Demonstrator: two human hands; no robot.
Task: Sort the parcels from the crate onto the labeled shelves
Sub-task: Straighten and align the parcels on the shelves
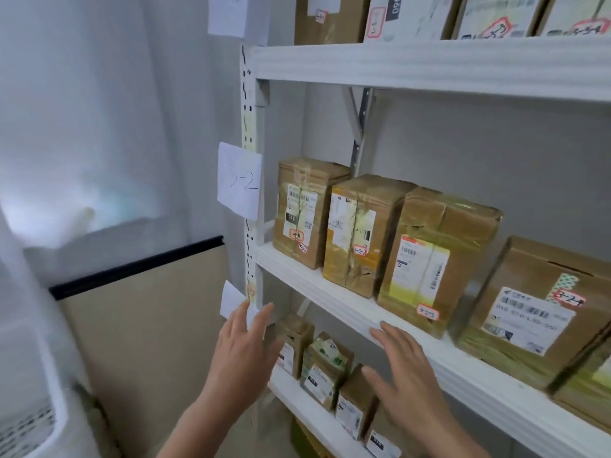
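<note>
Four brown cardboard parcels wrapped in clear tape stand in a row on the middle shelf [334, 302] of a white metal rack. From the left they are a tall narrow box [302, 213], a similar box with a yellowish label [360, 236], a wider crumpled box [436, 259] and a large flat-fronted carton [535, 312]. Each one touches or stands just beside the next. Each carries a printed shipping label and a small red-outlined sticker with a handwritten code. A white paper sheet marked "3-2" [239, 181] hangs on the rack's perforated upright post [249, 127] beside this shelf. The left hand [243, 348] is raised in front of the post, fingers straight and spread, holding nothing. It partly covers a smaller paper slip [231, 300]. The right hand [406, 368] is likewise flat and empty, its fingertips over the front edge of the middle shelf. I cannot tell whether they touch it. Behind the hands, several small taped parcels [325, 368] stand upright on the lower shelf [297, 401]. More cardboard boxes [330, 18] sit on the upper shelf [429, 64]. At the lower left corner is the blurred edge of a white perforated container [36, 424], possibly the crate.
</note>
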